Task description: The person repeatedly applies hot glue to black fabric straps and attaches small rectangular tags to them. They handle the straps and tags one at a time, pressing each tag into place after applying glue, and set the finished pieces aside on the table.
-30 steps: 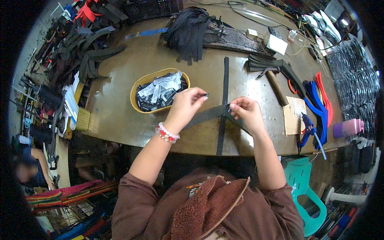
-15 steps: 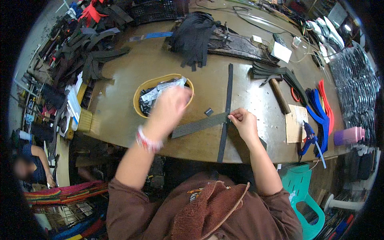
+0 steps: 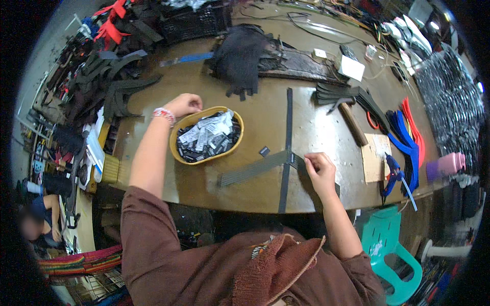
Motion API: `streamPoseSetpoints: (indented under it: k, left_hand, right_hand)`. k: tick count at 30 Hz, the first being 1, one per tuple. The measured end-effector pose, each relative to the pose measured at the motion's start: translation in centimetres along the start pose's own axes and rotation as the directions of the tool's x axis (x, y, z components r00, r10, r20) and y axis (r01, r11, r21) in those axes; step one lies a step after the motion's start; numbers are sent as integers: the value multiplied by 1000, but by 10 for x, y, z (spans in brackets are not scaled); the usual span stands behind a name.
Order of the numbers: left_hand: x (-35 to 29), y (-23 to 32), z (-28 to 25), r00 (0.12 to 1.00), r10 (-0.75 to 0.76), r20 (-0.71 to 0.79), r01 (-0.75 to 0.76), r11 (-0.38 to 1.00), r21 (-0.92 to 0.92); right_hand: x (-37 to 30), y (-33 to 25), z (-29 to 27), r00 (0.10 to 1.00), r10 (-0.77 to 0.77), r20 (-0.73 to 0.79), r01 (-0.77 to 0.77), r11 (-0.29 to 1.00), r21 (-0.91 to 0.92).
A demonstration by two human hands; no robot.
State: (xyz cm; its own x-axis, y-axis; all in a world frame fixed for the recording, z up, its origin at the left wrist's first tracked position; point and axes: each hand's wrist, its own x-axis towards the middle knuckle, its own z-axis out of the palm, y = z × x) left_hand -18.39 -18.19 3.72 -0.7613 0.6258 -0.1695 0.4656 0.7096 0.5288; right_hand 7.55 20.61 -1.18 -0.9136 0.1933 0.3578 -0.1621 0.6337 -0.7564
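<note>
My left hand (image 3: 185,105) is by the far left rim of a yellow oval basket (image 3: 178,154), fingers curled in; whether they hold anything is hidden. The basket contains many small black labels and white printed slips (image 3: 212,125). A thin black strip (image 3: 287,178) runs up the table, with a wider dark grey webbing strap (image 3: 252,168) across it. A small dark label (image 3: 291,157) sits at the crossing. My right hand (image 3: 320,171) is closed just right of it, at the strap; its grip cannot be made out. Another small label (image 3: 264,151) lies left of the strip.
To the right are a hammer (image 3: 354,125), a cardboard piece (image 3: 375,158), a blue glue gun (image 3: 393,172) and blue and red straps (image 3: 414,132). Black strips (image 3: 237,58) are heaped farther back. A green chair (image 3: 385,250) stands by the table; another person (image 3: 43,222) is at left.
My left hand has gone from over the basket to its far left rim, uncovering the contents. My right hand has shifted right from the crossing, so the label there now shows.
</note>
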Motion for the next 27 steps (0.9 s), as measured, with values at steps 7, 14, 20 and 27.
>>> streamPoseSetpoints:
  k: [7, 14, 20, 27]
  left_hand:
    - [-29, 61, -13, 906, -56, -419, -117, 920, -375]
    - [-64, 198, 108, 867, 411, -282, -420, 907, 32]
    - [-102, 233, 191, 894, 410, -181, -404, 912, 73]
    - [-92, 230, 200, 850, 452, -269, -433, 892, 131]
  right_hand:
    - [1, -3, 0, 998, -6, 66, 8, 1000, -23]
    - [0, -9, 1, 954, -268, 137, 289, 943, -166]
    - [-2, -11, 3, 956, -265, 127, 285, 943, -174]
    - [14, -12, -3, 870, -323, 372, 443, 844, -303]
